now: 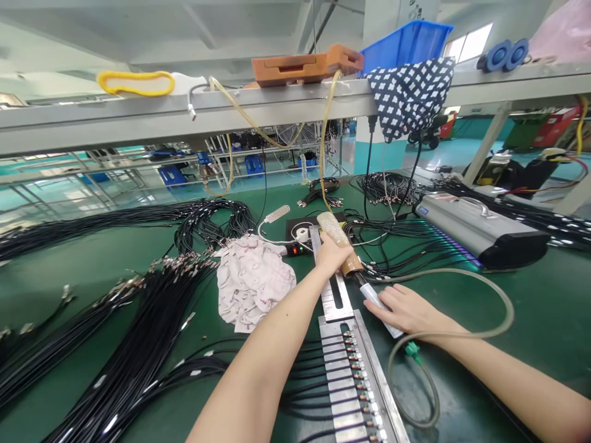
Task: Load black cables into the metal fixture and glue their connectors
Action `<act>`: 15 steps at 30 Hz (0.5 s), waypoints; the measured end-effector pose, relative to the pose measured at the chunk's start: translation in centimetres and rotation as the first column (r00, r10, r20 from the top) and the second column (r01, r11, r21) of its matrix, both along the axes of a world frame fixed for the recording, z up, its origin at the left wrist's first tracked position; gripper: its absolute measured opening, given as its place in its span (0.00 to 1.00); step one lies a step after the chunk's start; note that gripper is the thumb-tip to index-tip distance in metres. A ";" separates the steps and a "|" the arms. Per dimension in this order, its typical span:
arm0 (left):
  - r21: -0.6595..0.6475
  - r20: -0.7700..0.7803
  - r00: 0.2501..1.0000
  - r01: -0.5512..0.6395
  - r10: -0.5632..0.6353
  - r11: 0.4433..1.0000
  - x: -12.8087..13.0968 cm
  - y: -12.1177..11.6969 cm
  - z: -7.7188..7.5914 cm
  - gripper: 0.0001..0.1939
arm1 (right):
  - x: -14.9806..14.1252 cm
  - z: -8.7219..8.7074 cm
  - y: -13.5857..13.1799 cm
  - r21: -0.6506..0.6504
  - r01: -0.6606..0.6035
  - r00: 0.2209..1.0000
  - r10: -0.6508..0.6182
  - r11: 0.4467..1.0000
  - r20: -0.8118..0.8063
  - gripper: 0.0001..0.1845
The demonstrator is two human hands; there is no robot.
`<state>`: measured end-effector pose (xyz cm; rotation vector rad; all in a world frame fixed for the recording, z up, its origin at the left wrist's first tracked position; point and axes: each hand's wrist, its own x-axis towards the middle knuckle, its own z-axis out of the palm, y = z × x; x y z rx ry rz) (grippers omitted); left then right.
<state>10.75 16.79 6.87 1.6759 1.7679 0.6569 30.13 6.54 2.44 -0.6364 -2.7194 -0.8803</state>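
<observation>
My left hand (333, 253) is closed around a brown tube (353, 263) with a pale, wrapped upper end, beside the far part of a slotted metal bar (339, 298). My right hand (410, 309) is closed on a silver-bodied, stick-like tool (375, 296). The tool's black end meets the tube's near opening; how far it goes in is hidden. Below my hands lies a metal fixture (333, 363) holding a row of black cables (307, 372), their bared ends lined up along its right side. A clear hose (503, 295) with a green fitting (412, 349) loops by my right wrist.
Bundles of black cables (152, 320) cover the left side of the green table (258, 400). A crumpled cloth (252, 280) lies left of my forearm. A silver lamp-like box (480, 227) glows purple underneath at right. Overhead, a shelf (286, 111) carries a blue bin (406, 46) and orange cases (290, 69).
</observation>
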 end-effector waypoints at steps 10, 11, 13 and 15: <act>-0.034 0.046 0.999 0.006 -0.005 0.999 0.4 0.1 -0.4 0.39 | -1.7 -1.2 3.9 -0.172 0.067 0.992 -0.084 0.983 -0.094 0.19; -0.029 0.046 0.999 0.003 -0.002 1.000 0.4 0.2 -0.4 0.39 | -1.7 -1.6 4.1 -0.191 0.085 0.988 -0.107 0.978 -0.110 0.20; -0.011 0.040 0.999 -0.005 0.006 1.000 0.4 0.3 -0.6 0.39 | -1.3 -2.3 4.1 -0.244 0.115 0.976 -0.155 0.963 -0.151 0.22; 0.021 0.024 1.000 -0.012 0.012 1.000 0.5 0.3 -0.8 0.40 | -0.5 -3.0 3.2 -0.298 0.144 0.958 -0.208 0.944 -0.195 0.25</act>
